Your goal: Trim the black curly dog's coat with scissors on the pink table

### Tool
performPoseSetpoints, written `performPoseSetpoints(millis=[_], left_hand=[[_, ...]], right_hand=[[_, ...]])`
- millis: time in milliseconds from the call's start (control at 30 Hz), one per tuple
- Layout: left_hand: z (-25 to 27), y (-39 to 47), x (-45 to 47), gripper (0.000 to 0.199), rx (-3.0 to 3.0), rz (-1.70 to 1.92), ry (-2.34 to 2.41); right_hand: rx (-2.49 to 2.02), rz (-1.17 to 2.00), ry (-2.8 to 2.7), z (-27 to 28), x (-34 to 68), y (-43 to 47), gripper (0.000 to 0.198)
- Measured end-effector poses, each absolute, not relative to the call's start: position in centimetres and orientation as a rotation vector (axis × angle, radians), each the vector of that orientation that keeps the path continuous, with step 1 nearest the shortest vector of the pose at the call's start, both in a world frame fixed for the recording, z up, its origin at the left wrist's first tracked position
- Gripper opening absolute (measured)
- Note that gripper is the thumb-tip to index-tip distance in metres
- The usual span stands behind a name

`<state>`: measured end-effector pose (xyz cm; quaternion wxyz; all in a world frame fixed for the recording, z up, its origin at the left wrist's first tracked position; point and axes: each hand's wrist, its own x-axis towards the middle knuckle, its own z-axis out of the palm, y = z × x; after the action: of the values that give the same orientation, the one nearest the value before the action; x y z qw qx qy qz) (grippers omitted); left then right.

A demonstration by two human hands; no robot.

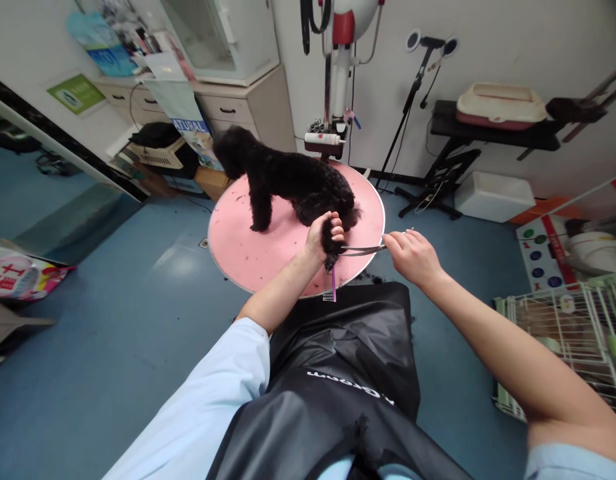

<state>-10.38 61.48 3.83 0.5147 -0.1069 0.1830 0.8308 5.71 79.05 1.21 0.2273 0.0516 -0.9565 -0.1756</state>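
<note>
A black dog [303, 175] stands on a round pink grooming table [228, 247], its head turned to the left. My left hand [319, 237] is closed around one of the dog's hind legs [330, 237], with the paw sticking out below the fingers. Just right of that paw, my right hand [413, 257] grips a pair of scissors [361, 251], the blades pointing left with their tips at the paw's fur. Below the paw a purple comb [334, 285] shows by the table's near edge; I cannot tell what supports it.
Fur clippings lie on the tabletop. A black apron [348, 333] covers my front. Behind the table stand a drawer cabinet [238, 110] and a dryer on a post [341, 73], with a white bottle [324, 139] at its foot. A wire cage [563, 327] is at the right.
</note>
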Motion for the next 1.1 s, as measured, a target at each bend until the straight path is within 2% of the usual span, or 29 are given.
performPoseSetpoints(millis=[400,733,933,1100], left_hand=[[4.0,61.6,-10.2,0.023,-0.252,1.99,0.52],[3.6,62.2,-10.1,0.02,-0.213,2.022,0.636],[3.0,61.6,-10.8,0.028,-0.196,1.887,0.69],[3.5,60.6,-11.1,0.039,-0.22,1.863,0.531]], right_hand=[[0.162,-0.473,-2.662,2.9,4.6,77.1,0.032],[0.134,-0.558,-2.717,4.1,5.3,77.1,0.025],[0.289,-0.313,-2.89,0.5,6.1,77.2,0.018],[0.042,0.274,-2.857,-6.9,6.8,74.7,0.024]])
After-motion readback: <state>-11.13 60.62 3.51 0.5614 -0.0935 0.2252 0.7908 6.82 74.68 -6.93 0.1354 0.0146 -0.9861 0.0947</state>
